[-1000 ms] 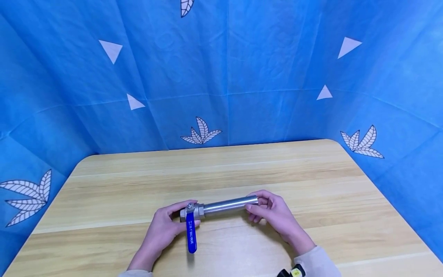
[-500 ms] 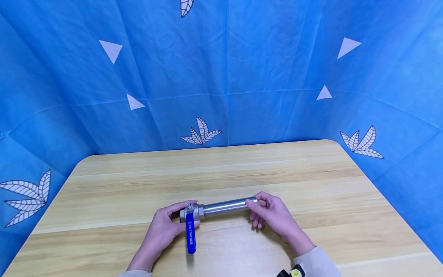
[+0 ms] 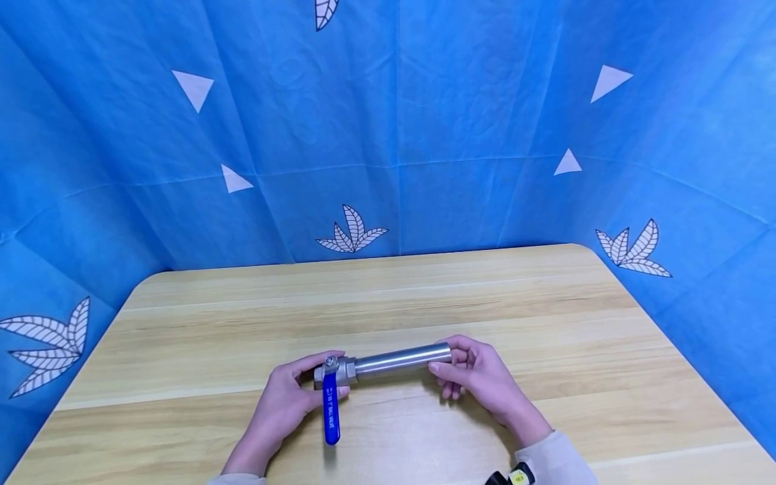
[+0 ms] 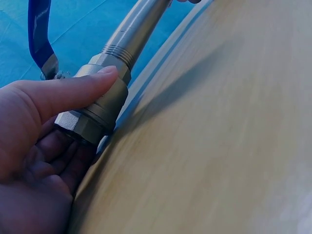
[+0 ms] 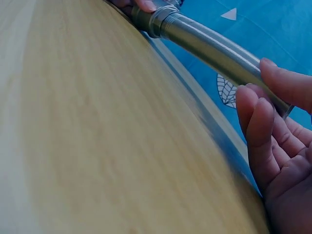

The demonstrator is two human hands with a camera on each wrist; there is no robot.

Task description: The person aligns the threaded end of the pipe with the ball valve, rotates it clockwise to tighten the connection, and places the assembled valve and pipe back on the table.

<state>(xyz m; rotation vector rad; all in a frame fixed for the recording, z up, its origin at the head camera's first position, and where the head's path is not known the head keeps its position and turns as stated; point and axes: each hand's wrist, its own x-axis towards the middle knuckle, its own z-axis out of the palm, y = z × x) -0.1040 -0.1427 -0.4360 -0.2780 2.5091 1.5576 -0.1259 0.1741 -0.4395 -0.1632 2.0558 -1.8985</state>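
My left hand [image 3: 291, 397] grips a metal ball valve [image 4: 105, 100], thumb across its body and fingers behind. The valve's blue lever handle [image 3: 331, 409] points toward me in the head view. A plain steel pipe [image 3: 400, 359] runs rightward from the valve; a few threads [image 4: 118, 52] show where it enters the valve's hex end. At the pipe's free end, my right hand [image 3: 481, 377] pinches it between thumb [image 5: 287, 85] and fingers. The pipe lies close over the table, slightly higher at the right in the head view.
A light wood-grain table [image 3: 388, 289] with rounded far corners lies beneath. Behind and beside it hangs a blue cloth [image 3: 461, 121] printed with white leaves and triangles. A small black device with a yellow label [image 3: 519, 477] sits by the right sleeve.
My right thumb moved up over the pipe, then back down to its near side. The blue lever has swung slightly left at its tip. The left hand has barely moved.
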